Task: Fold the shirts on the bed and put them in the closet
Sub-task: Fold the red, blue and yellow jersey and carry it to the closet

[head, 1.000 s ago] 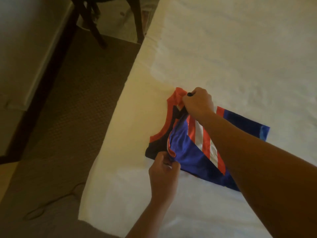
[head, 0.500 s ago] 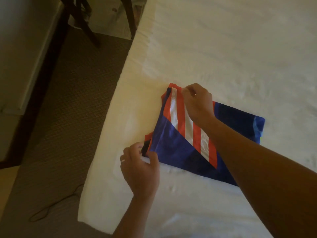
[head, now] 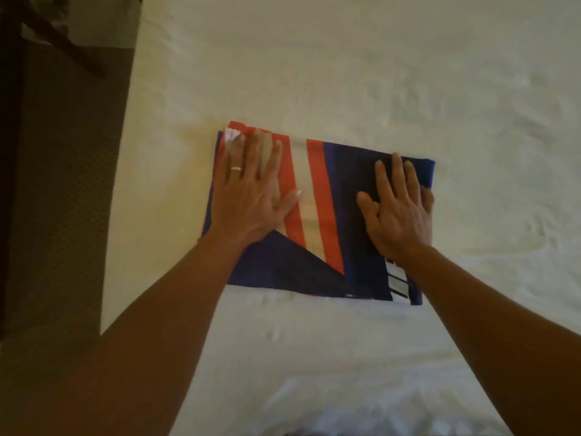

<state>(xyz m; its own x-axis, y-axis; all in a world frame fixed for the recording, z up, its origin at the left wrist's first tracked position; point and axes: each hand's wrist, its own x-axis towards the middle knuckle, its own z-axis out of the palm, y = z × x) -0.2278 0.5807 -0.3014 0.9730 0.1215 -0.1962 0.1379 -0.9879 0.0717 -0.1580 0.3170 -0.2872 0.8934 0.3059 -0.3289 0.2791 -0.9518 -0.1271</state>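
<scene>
A blue shirt point(head: 317, 221) with red and white stripes lies folded into a flat rectangle on the white bed point(head: 345, 73). My left hand point(head: 251, 190), with a ring on one finger, presses flat on the shirt's left part, fingers straight and pointing away from me. On the dark blue right part, my right hand point(head: 397, 209) lies flat too, its fingers spread. Neither hand grips the cloth. No closet is in view.
The bed's left edge point(head: 125, 190) drops to brown carpet point(head: 63, 184). Dark wooden furniture legs point(head: 63, 42) stand on the floor at the top left. White sheet stretches beyond the shirt and to its right.
Both hands let go of the shirt's left corners and now lie flat on it. The last fold is laid down, and my view has moved over the bed.
</scene>
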